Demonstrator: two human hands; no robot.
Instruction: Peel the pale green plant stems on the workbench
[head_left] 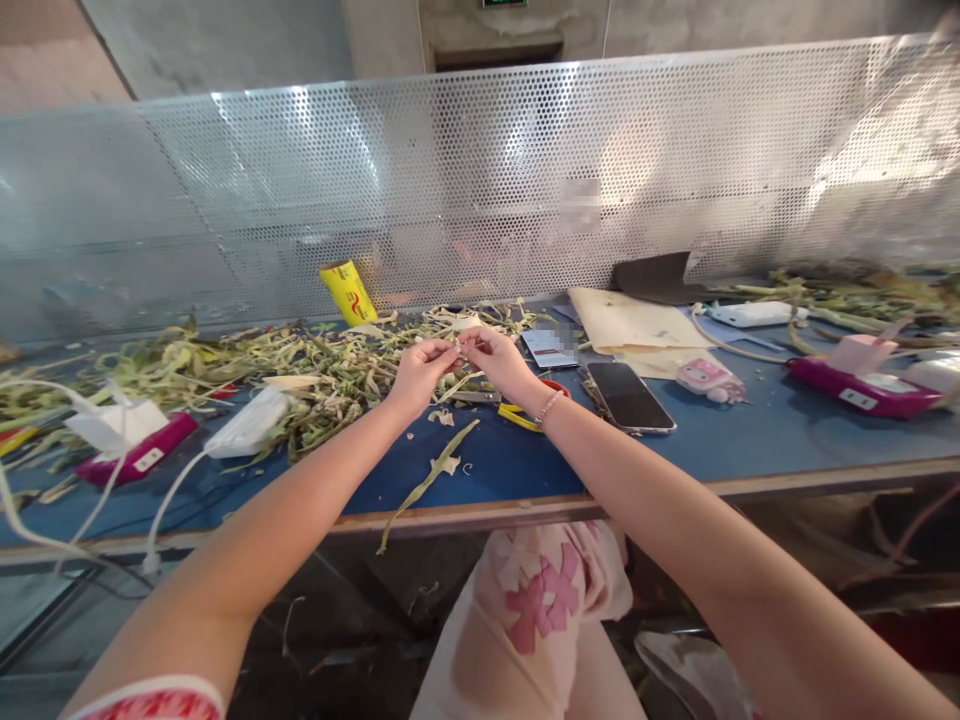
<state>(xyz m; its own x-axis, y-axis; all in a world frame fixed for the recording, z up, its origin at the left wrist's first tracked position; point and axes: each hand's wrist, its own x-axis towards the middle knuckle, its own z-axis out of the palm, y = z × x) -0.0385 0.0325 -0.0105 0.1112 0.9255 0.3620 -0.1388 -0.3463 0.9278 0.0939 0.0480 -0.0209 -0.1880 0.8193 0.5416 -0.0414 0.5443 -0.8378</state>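
My left hand (421, 374) and my right hand (496, 362) meet over the blue tabletop, fingertips pinched together. Between them is a small pale piece that looks like plant matter; its exact kind is too small to tell. Under and behind my hands spreads a heap of dried green-yellow plant stalks (330, 405). Just below my right wrist lie scissors with yellow and orange handles (521, 415), partly hidden by my forearm. A long dry leaf strip (431, 480) hangs over the table's front edge.
A phone (628, 397), a pink case (709, 380) and brown paper (637, 325) lie to the right. Purple power strips (862, 388) with white cables stand at both sides, a white power bank (247, 422) at left. Behind rises a perforated metal screen (465, 180), with a yellow packet (349, 292) before it.
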